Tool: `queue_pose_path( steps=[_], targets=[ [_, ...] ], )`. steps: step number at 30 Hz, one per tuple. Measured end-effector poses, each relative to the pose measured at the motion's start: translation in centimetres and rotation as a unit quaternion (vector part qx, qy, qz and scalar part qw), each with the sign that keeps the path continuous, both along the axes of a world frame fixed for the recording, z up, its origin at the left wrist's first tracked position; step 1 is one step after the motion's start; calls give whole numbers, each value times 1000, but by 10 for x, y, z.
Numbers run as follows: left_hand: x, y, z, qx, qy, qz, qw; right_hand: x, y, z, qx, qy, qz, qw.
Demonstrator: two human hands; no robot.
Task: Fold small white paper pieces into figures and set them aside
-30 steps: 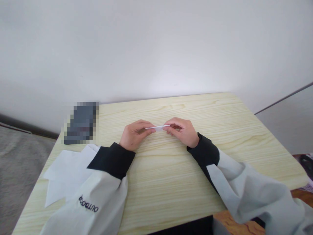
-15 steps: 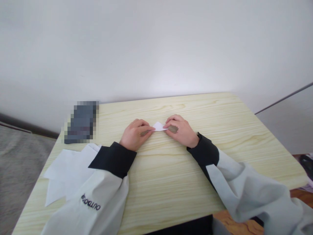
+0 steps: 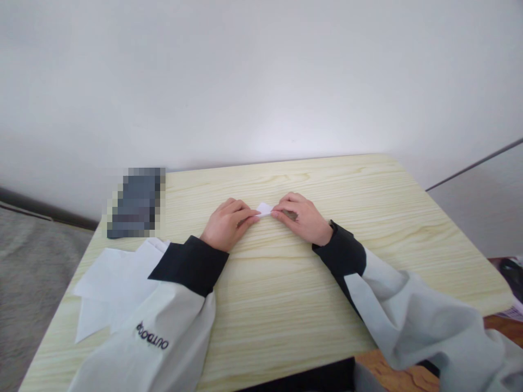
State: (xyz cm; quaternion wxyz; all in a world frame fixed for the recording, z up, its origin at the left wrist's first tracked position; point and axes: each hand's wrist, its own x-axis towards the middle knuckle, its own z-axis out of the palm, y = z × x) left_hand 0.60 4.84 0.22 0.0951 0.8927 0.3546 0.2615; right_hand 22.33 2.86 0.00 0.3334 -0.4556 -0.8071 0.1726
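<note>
- Loose sheets (image 3: 110, 283) lie on the table's (image 3: 286, 305) near-left corner.
- Left hand (image 3: 226, 224): fingertips closed on the left end of the paper (image 3: 265, 209).
- The paper sits mid-table between both hands. It is small and folded, and looks light, limp and easily creased, so it is best held by its ends.
- Right hand (image 3: 304, 220) pinches the right end.

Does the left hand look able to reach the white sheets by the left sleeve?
Probably yes: the white sheets lie on the table beside that sleeve, nothing stacked on them, though the left hand is pinching the small folded paper with the right hand.
</note>
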Motion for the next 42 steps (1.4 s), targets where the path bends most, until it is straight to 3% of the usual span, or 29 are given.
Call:
queue_pose_path(
  steps=[13, 18, 25, 42],
  targets=[
    [3, 0, -1, -28, -6, 26, 999, -2, 2, -1, -3, -66, -6, 998],
    [5, -2, 1, -67, -16, 62, 996, -2, 1, 0, -20, -55, -18, 998],
    [8, -4, 3, -63, -8, 90, 994, -4, 1, 1, -38, -52, -42, 997],
    [7, -3, -2, -36, 4, 66, 997, -5, 1, 1, -23, -49, -32, 998]
  ],
)
